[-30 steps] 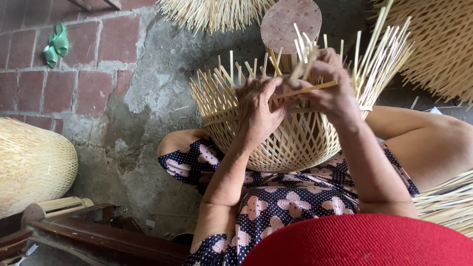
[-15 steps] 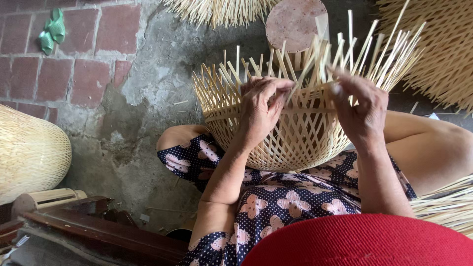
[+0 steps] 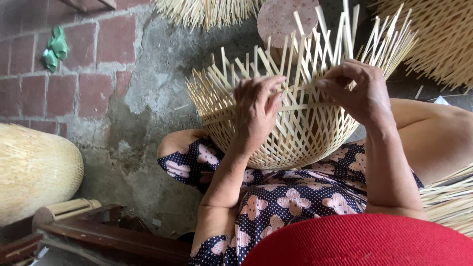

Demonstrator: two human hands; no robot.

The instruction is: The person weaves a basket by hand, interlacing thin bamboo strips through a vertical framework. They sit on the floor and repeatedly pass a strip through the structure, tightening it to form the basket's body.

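left hand (image 3: 256, 111) lies on the near wall of the half-woven bamboo basket (image 3: 290, 143), fingers curled and pinching a horizontal bamboo strip (image 3: 300, 106) against the upright staves. right hand (image 3: 357, 91) at the basket's right upper edge, fingertips closed on the same strip among the loose stave ends (image 3: 345, 39). head view only. basket rests on the person's lap, on a dark floral-print dress (image 3: 290, 207), mouth facing away from the camera; cannot tell if anything is inside. staves fan out free above both hands, woven part is just below them. round reddish stool top (image 3: 283, 17) just past the basket's far rim. more unfinished baskets with loose strips at top centre (image 3: 207, 10), top right (image 3: 443, 39) and right edge (image 3: 451, 202). finished pale woven basket (image 3: 34, 172) at left, well apart. green cloth scrap (image 3: 54, 49) on brick floor (image 3: 29, 88). bare cement floor (image 3: 148, 83) between lap and bricks is open. dark wooden frame (image 3: 108, 236) at bottom left. red woven hat brim (image 3: 364, 244) at bottom edge.
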